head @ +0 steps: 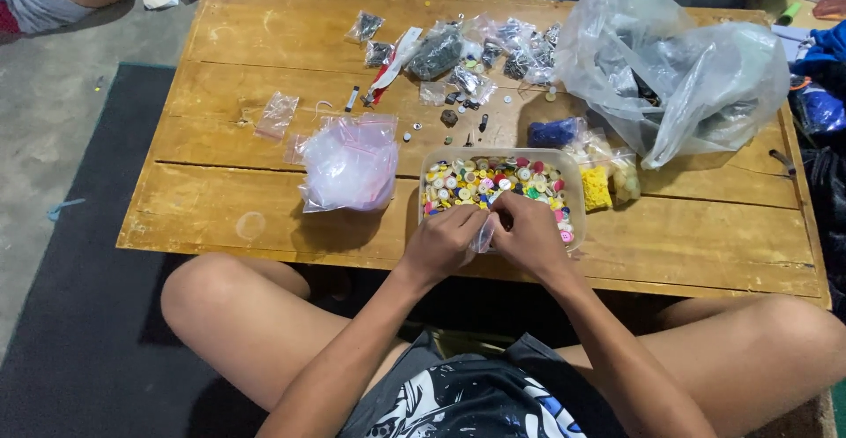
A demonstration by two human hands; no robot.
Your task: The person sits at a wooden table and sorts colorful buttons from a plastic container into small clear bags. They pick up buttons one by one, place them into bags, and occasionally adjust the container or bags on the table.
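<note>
A small clear plastic bag [484,233] is pinched between the left hand [443,241] and the right hand [529,233], both closed on it, at the near edge of the clear tub of coloured buttons [495,182]. Left of the tub lies a pile of empty zip bags [350,163]; right of it, a yellow packet [596,188] on the wooden table [264,200].

Head-mounted, single view. Looked steeply down and forward over own knees onto low wooden table [264,218]; close range, hands centred.

A tub [573,193] of buttons [480,182] sits on the table [264,218]; a stack of small bags [351,163] at its nine o'clock, a big bag [679,77] at two o'clock.
</note>
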